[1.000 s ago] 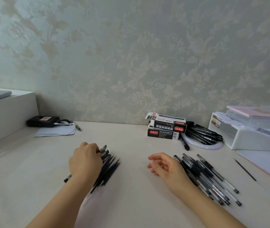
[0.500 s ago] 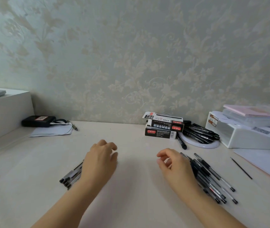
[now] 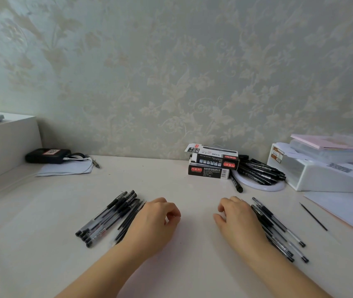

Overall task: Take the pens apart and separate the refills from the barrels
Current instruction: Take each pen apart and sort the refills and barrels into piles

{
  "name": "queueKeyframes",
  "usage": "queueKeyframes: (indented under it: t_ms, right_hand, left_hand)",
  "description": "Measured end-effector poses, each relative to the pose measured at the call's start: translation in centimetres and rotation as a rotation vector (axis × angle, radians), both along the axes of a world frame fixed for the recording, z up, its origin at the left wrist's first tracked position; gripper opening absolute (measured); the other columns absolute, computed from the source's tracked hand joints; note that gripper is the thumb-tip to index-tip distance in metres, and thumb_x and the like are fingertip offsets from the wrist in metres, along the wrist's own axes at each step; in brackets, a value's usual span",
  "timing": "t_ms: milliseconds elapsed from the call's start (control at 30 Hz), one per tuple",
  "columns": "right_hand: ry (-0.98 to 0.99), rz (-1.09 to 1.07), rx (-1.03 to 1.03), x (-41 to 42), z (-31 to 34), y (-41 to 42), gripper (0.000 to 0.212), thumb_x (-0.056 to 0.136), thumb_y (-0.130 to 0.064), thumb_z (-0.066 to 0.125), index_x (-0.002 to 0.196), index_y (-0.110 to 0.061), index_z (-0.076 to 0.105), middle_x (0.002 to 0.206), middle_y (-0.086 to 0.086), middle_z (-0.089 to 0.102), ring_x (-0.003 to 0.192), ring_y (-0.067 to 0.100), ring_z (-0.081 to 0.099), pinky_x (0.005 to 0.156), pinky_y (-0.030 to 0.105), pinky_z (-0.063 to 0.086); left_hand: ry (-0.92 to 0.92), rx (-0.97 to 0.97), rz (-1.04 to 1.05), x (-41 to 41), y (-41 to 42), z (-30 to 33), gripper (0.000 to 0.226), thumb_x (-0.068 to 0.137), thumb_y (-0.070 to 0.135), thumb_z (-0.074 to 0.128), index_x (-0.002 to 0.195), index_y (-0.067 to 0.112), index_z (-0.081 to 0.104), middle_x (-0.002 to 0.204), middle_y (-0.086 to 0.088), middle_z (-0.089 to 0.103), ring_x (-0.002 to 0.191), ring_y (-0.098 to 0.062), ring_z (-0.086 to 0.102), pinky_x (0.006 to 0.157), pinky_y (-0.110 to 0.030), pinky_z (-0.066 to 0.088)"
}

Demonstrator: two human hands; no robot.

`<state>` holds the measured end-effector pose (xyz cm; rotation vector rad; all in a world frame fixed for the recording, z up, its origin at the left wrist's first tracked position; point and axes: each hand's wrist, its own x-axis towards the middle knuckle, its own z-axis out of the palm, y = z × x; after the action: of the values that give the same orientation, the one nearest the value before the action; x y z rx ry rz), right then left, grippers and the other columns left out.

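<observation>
A bundle of black pens and thin black refills point(image 3: 109, 216) lies on the white table left of centre. My left hand point(image 3: 156, 220) hovers just right of that bundle with fingers loosely curled and nothing in it. A second heap of clear-barrelled black pens point(image 3: 278, 231) lies to the right. My right hand point(image 3: 238, 220) rests against the left edge of this heap, fingers loosely curled, holding nothing that I can see. A single thin refill point(image 3: 313, 216) lies alone further right. More black pens point(image 3: 259, 172) are piled on a white round plate at the back.
Two stacked pen boxes point(image 3: 212, 164) stand by the wall. A white storage box point(image 3: 321, 171) with papers on top fills the back right, and loose sheets point(image 3: 343, 207) lie in front of it. A black device point(image 3: 46, 155) and paper sit at the back left beside a white block point(image 3: 5, 143).
My left hand left the left bundle and moved right toward the centre, uncovering the pens. My right hand drew in a little beside the right heap.
</observation>
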<state>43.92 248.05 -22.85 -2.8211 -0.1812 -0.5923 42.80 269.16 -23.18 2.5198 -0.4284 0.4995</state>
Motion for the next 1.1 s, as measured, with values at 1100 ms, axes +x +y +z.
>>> queueKeyframes:
  t_ms: [1100]
  right_hand:
    - [0.379,0.276,1.436,-0.4,-0.1,2.8,0.007,0.09,-0.005,0.066,0.093,0.0,0.062,0.08,0.013,0.072,0.076,0.023,0.073,0.069,0.025,0.058]
  left_hand:
    - [0.237,-0.257,-0.179,-0.7,-1.6,0.3,0.01,0.094,0.022,0.054,0.093,0.024,0.064,0.076,0.007,0.068,0.053,0.001,0.057,0.055,-0.014,0.045]
